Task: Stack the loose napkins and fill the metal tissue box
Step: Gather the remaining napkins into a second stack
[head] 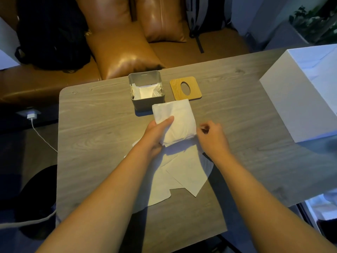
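White loose napkins lay flat and overlapping on the wooden table, nearest the camera, between the two forearms. Just beyond them the left hand gripped a stack of napkins, thumb on top and the other fingers hidden underneath, stack tilted and lifted off the table. Right hand sat just right of the stack at its lower right corner, fingers curled together; whether it pinched an edge, cannot tell. Past the stack, touching or nearly so in this view, stood the metal tissue box, lid off, white tissue already inside. Right of the box, flat on the table, was the wooden lid with an oval hole. Far right of the box, a big white box. Behind the table, brown leather cushions.
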